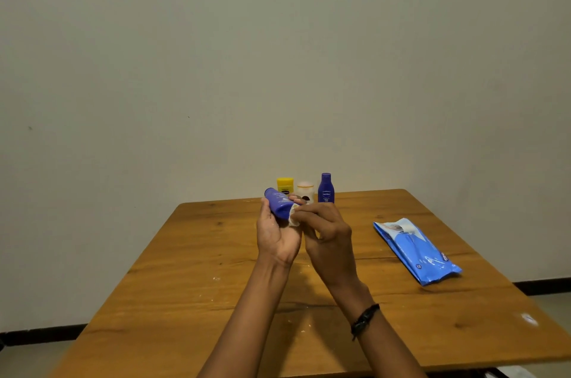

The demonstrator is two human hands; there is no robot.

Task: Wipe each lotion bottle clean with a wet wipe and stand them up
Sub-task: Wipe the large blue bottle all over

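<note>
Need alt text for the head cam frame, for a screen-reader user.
A person's left hand holds a tilted blue lotion bottle above a wooden table while the right hand pinches a white wet wipe against its lower end. A yellow bottle, a pale jar and a dark blue bottle stand upright at the table's far edge; a blue wipes pack lies to the right.

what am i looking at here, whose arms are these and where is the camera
There is no machine: the one picture comes from a camera worn on a person's head, looking down at their own arms. The left hand grips a tilted blue plastic lotion bottle above a brown wooden table. The right hand pinches a white wet wipe against the bottle's end. At the table's far edge stand a yellow container, a pale jar and a dark blue upright bottle. A blue soft pack of wipes lies to the right.
</note>
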